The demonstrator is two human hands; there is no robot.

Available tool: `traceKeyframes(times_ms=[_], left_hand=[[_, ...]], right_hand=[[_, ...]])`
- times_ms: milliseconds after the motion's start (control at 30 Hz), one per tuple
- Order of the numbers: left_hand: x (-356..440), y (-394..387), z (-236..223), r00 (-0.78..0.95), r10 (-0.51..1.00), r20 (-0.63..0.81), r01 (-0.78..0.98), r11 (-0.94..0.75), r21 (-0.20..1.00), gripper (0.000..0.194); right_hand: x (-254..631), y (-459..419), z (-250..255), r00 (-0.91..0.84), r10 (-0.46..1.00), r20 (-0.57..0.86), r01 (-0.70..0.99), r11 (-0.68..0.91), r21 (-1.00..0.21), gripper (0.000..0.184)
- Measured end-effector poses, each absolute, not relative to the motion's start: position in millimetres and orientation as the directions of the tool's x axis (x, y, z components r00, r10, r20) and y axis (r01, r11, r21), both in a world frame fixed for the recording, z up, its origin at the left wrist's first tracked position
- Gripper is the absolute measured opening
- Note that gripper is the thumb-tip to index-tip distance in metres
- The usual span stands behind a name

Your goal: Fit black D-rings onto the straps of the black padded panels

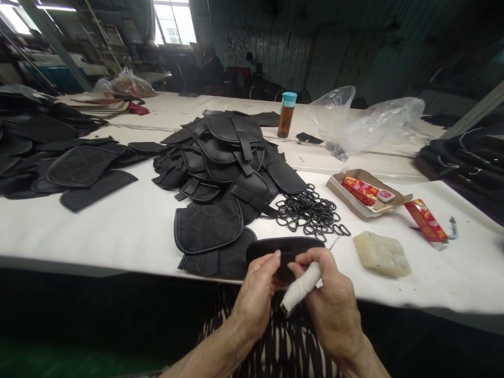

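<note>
My left hand [258, 286] pinches a black padded flap [268, 245] between thumb and fingers, at the table's front edge above my lap. My right hand [333, 299] is closed around the white-wrapped handle of an awl-like tool [301, 289]. A thin metal shaft seems to stick out beyond its knuckles. The right thumb and forefinger also meet at a short black strap [286, 258] on the flap. Whether a ring is in that strap is hidden. Just beyond my hands lies a heap of black metal D-rings [309, 210].
A pile of black flaps with straps [226, 152] rises left of the rings, with more black pieces [84, 165] farther left. On the right are a yellowish block [381, 253], a cardboard tray [346, 205] and a red box [427, 223]. Behind stand a bottle [286, 115] and plastic bags [366, 123].
</note>
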State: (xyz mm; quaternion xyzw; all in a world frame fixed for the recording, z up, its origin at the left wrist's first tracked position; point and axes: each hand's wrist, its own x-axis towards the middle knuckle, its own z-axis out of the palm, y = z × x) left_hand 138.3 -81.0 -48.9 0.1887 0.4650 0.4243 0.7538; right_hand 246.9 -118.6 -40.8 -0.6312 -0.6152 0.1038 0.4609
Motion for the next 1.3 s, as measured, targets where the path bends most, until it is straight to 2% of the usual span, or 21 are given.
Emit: traceKeyframes(times_ms=[100,233,333,600,967,1200,1300], left_hand=[[136.8,-82.8,-50.2,0.257,0.843,-0.472,-0.491,0.535,0.688,0.029],[134.7,-83.7,-48.5,0.439,0.854,-0.28,-0.393,0.463,0.794,0.025],[135.3,-84.3,-46.2,0.48,0.849,-0.223,-0.374,0.427,0.823,0.02],[138.3,-87.7,-50.5,0.404,0.886,-0.227,-0.324,0.371,0.87,0.025],[143.5,-88.9,-51.5,0.299,0.902,-0.31,-0.299,0.397,0.868,0.033],[141.0,-84.6,-49.3,0.334,0.889,-0.313,-0.285,0.411,0.866,0.033],[139.3,-81.4,-48.0,0.336,0.87,-0.36,-0.31,0.463,0.831,0.03]], right_hand=[[248.4,-117.1,-41.1,0.217,0.886,0.409,0.672,0.168,-0.721,0.005],[249.6,-117.2,-43.6,0.25,0.909,0.332,0.646,0.098,-0.757,0.004],[249.4,-117.2,-44.9,0.282,0.918,0.278,0.62,0.046,-0.783,0.008],[248.6,-115.1,-46.1,0.309,0.925,0.222,0.576,0.004,-0.817,0.009],[247.0,-115.0,-42.8,0.316,0.939,0.133,0.56,-0.072,-0.826,0.012],[245.4,-118.8,-43.9,0.289,0.943,0.165,0.565,-0.029,-0.824,0.01],[250.6,-123.7,-40.3,0.299,0.915,0.269,0.598,0.04,-0.801,0.006]])
